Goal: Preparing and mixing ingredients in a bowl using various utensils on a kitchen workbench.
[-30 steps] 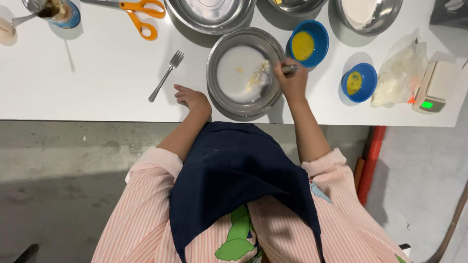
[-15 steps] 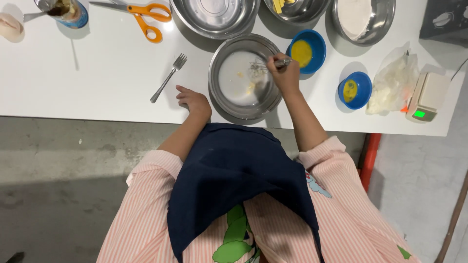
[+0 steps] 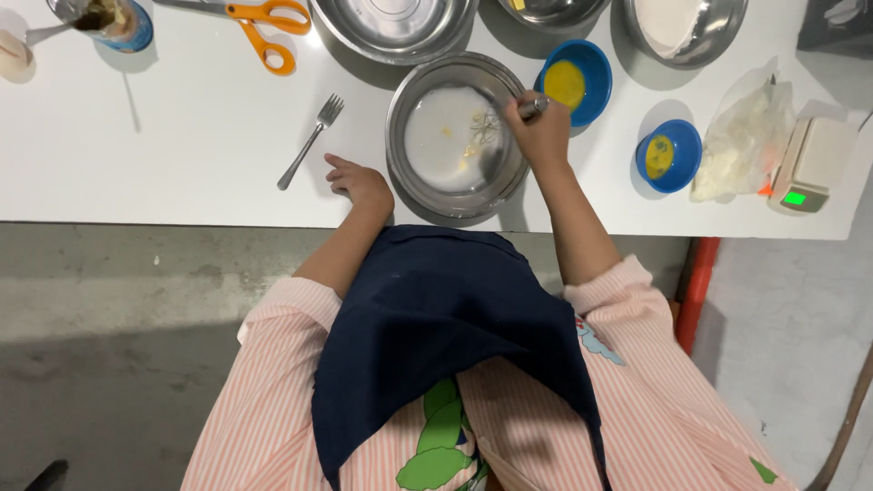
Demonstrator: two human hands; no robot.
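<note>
The right hand (image 3: 544, 132) is closed around a whisk (image 3: 496, 123) whose wires dip into the steel bowl (image 3: 409, 86). The left hand (image 3: 359, 182) rests loosely curled, empty, on the desk (image 3: 182, 136) beside the bowl.

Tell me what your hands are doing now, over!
Right hand shut on whisk, its head in the steel bowl of white liquid. Left hand open, resting on the table beside the bowl. Fork lies apart, not in the way.

White table (image 3: 182, 155) spanning the top of the view from 9 to 3 o'clock, grey concrete floor (image 3: 118, 345) below it at 8 o'clock, paler floor at 4 o'clock, red table leg (image 3: 696, 291) at 3 o'clock, bright overhead light, soft shadows
</note>
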